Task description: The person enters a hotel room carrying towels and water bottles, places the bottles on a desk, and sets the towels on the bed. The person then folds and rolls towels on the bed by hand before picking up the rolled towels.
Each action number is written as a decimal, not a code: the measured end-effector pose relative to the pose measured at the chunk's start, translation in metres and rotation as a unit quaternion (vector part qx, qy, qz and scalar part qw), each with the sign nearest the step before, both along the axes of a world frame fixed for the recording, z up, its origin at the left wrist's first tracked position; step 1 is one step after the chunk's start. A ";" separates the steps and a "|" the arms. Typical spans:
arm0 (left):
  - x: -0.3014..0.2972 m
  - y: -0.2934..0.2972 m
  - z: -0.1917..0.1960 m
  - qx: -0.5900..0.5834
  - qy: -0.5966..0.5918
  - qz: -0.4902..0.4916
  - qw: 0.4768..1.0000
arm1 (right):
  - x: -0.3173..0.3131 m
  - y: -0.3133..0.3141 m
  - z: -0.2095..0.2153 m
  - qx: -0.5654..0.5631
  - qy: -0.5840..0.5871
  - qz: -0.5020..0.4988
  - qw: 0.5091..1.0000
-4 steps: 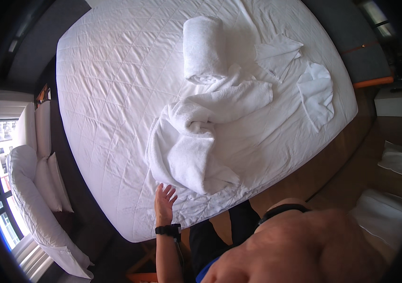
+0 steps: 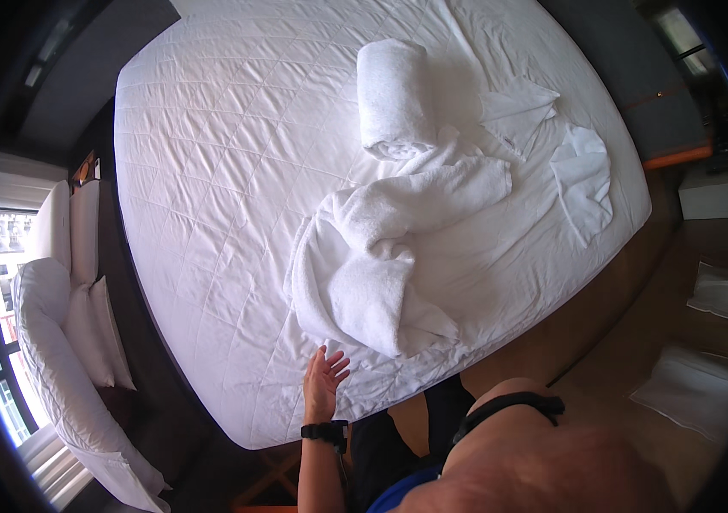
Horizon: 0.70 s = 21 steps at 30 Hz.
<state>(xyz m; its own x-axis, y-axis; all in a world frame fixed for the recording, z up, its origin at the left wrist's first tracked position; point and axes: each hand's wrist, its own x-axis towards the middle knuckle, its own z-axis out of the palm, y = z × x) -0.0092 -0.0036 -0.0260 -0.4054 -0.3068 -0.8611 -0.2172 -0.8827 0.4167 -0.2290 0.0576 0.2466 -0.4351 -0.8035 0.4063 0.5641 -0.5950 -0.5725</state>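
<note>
My left hand (image 2: pixel 324 385) reaches over the near edge of the bed, palm partly up and fingers spread, with nothing in it. Just beyond its fingertips lies a crumpled white bath towel (image 2: pixel 355 295), loosely bunched and trailing to the right. A rolled white towel (image 2: pixel 395 98) rests past it on the mattress. Two small white cloths (image 2: pixel 582 184) are spread out to the right, one of them (image 2: pixel 522 115) folded at a corner. My right hand (image 2: pixel 543 462) is very close and blurred at the lower right; its fingers cannot be made out.
The bed (image 2: pixel 210 256) has a wrinkled white quilted cover. By the window at left are several white pillows (image 2: pixel 94 333) and a rolled duvet (image 2: pixel 64 376). White cloths (image 2: pixel 697 389) lie on the brown floor at right. An orange-edged dark panel (image 2: pixel 676 158) borders the bed's far right.
The whole view has shifted, so the bed and towels appear slightly farther right. My right hand has dropped lower at the bottom edge. My left hand remains open beside the bath towel.
</note>
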 end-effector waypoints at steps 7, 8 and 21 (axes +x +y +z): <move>0.053 -0.012 -0.007 -0.034 -0.086 -0.014 0.996 | 0.027 -0.008 0.011 0.054 0.063 0.103 0.991; 0.053 -0.013 -0.007 -0.034 -0.088 -0.016 0.995 | 0.034 -0.018 0.013 0.067 0.071 0.112 0.989; -0.015 0.004 0.006 -0.146 -0.055 0.053 0.986 | -0.114 0.064 -0.256 0.662 -0.311 -0.348 0.586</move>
<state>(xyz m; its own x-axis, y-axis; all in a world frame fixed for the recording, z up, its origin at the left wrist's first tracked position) -0.0242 0.0002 -0.0201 -0.2670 -0.5839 -0.7667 -0.1883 -0.7486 0.6357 -0.3433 0.1217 -0.0095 -0.5775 0.2248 -0.7849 0.7935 -0.0716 -0.6043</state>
